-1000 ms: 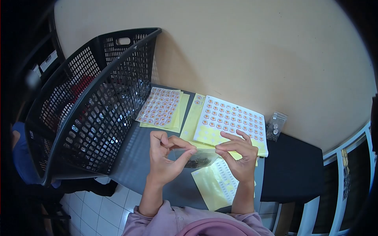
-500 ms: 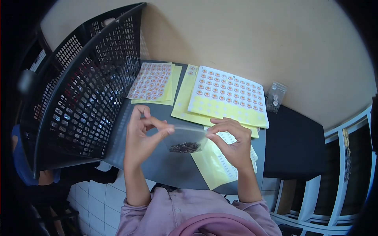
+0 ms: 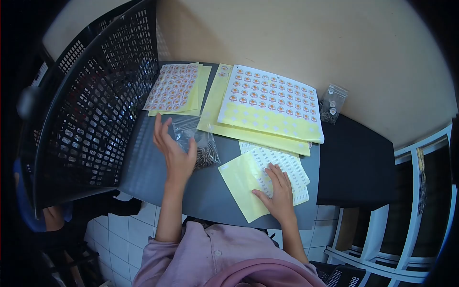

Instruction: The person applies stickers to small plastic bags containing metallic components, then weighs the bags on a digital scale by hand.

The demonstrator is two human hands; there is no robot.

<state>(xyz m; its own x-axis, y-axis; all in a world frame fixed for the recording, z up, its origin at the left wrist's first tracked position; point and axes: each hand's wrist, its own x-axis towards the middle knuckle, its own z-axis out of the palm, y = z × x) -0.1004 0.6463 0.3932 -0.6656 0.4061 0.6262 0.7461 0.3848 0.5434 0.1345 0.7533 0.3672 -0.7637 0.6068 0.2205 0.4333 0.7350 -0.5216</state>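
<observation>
A clear zip bag point(image 3: 207, 143) with dark, striped small pieces in its lower part lies on the grey table. Beside it, partly over its left side, is my left hand point(image 3: 175, 155), fingers spread and thumb near the bag's middle, gripping nothing. My right hand point(image 3: 279, 195) rests with fingers apart on a sheet of small printed labels point(image 3: 284, 165). Partly under that hand is a yellow backing sheet point(image 3: 241, 186).
A big black plastic basket point(image 3: 95, 110) stands at the left. Sticker sheets point(image 3: 174, 88) lie behind my left hand, and a larger stack of round-sticker sheets point(image 3: 275, 98) lies at the back. Another filled zip bag point(image 3: 333, 104) leans near the wall, behind a black surface point(image 3: 356, 167).
Both hands have let go of the zip bag, which now lies on the table. My left hand has opened beside it; my right hand has moved down onto the label sheet.
</observation>
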